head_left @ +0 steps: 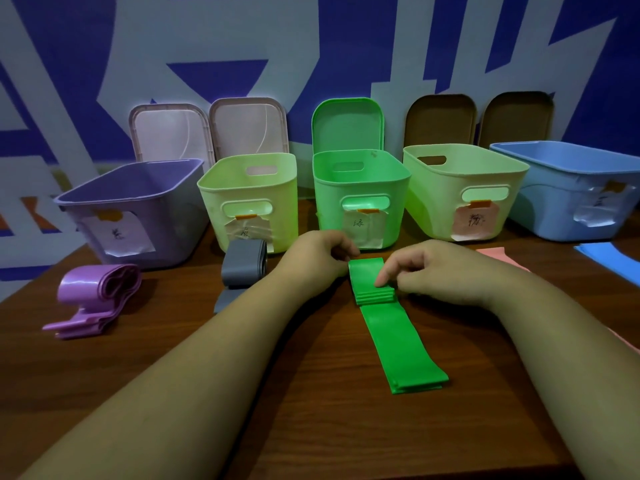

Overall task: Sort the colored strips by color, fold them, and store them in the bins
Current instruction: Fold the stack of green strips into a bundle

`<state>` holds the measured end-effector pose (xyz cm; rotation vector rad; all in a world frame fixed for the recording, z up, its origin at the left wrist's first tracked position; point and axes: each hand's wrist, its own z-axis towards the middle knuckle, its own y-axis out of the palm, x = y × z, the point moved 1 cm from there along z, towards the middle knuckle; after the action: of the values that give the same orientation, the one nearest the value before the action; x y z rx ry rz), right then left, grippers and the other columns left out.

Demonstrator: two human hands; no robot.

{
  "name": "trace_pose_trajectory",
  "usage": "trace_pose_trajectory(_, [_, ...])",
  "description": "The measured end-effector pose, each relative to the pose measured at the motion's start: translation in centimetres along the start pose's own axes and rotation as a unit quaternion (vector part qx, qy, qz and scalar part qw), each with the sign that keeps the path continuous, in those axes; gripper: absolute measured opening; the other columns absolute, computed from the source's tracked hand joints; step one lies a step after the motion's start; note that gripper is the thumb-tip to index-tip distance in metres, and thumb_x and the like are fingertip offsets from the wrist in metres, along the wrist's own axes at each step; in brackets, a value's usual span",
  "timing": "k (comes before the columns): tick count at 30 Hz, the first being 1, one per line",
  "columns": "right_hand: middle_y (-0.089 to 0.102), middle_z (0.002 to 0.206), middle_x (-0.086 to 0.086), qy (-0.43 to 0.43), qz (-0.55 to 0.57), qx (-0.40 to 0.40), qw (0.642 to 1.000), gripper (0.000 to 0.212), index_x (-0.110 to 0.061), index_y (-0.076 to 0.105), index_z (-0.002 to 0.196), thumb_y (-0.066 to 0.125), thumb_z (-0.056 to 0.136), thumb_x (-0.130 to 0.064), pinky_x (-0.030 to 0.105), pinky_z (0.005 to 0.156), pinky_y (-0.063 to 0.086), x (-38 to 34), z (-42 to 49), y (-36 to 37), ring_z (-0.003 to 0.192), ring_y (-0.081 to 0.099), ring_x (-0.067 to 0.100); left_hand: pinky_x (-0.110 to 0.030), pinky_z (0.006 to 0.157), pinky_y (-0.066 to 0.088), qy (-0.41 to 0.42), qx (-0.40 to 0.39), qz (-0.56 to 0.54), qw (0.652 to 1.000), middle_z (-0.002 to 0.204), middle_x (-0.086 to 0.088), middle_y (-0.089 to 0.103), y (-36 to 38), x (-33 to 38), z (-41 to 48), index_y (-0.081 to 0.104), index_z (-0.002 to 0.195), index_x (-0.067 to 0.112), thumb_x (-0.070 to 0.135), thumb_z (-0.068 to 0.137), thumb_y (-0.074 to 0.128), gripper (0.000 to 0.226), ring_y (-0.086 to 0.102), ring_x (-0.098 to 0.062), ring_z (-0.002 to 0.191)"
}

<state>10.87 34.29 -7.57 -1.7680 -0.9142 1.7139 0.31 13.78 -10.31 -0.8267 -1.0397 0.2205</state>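
Near edge of the worktop [311,427]: the unfolded tail of the green strips [401,341] lies flat, running toward the far side. Farther along, the same stack is folded over itself in several layers. The right hand [426,271] pinches the near right edge of that fold. The left hand [318,254] grips its far left end with curled fingers.

Judgement: the green fold is partly done and the tail is left to fold.

Left of the hands, the purple strips [97,289] and grey strips [242,265] lie loosely folded, not binned. To the right, the pink strips [498,258] and blue strips [609,261] lie flat.

Far: an open row of purple bin [131,202], green bin [360,178] just beyond the hands, and blue bin [571,188]. No strip shows inside, though the floors are partly hidden. Storing appears not yet begun.
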Motion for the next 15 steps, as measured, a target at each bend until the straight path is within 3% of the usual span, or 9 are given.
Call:
trace_pose_trajectory(4, [0.072, 0.076, -0.008, 0.008, 0.009, 0.011, 1.0, 0.033, -0.046, 0.082, 0.096, 0.057, 0.101, -0.024, 0.036, 0.073, 0.05, -0.3, 0.1, 0.2, 0.07, 0.062, 0.01, -0.021, 0.082, 0.055, 0.004, -0.014, 0.009, 1.0, 0.099, 0.011, 0.074, -0.3, 0.2, -0.2, 0.076, 0.103, 0.033, 0.01, 0.085, 0.077, 0.029, 0.069, -0.006, 0.093])
trace_pose_trajectory(10, [0.078, 0.089, -0.005, 0.015, 0.015, 0.075, 0.997, 0.011, -0.044, 0.074, 0.095, 0.064, 0.097, -0.048, 0.048, 0.089, 0.06, 0.3, 0.6, 0.4, 0.083, 0.075, 0.015, -0.035, 0.095, 0.059, 0.033, -0.04, 0.024, 0.998, 0.108, 0.011, 0.072, -0.6, 0.3, -0.5, 0.072, 0.119, 0.029, 0.012, 0.086, 0.078, 0.037, 0.068, -0.006, 0.096])
trace_pose_trajectory(12, [0.078, 0.089, -0.003, 0.024, 0.01, 0.074, 0.997, 0.01, -0.041, 0.074, 0.095, 0.065, 0.096, -0.045, 0.049, 0.088, 0.06, 0.4, 0.6, 0.4, 0.084, 0.076, 0.016, -0.03, 0.095, 0.057, 0.073, -0.062, 0.044, 0.994, 0.116, 0.015, 0.065, -1.1, 0.7, -0.8, 0.07, 0.122, 0.031, 0.015, 0.088, 0.08, 0.039, 0.064, -0.003, 0.103])
trace_pose_trajectory(15, [0.078, 0.087, -0.001, 0.029, 0.012, 0.067, 0.997, 0.008, -0.037, 0.074, 0.094, 0.067, 0.096, -0.04, 0.047, 0.086, 0.06, 0.3, 0.5, 0.4, 0.087, 0.076, 0.019, -0.016, 0.091, 0.048, 0.112, -0.12, 0.091, 0.982, 0.117, 0.021, 0.049, -2.0, 1.3, -1.4, 0.068, 0.116, 0.034, 0.0, 0.087, 0.072, 0.045, 0.055, -0.005, 0.108])
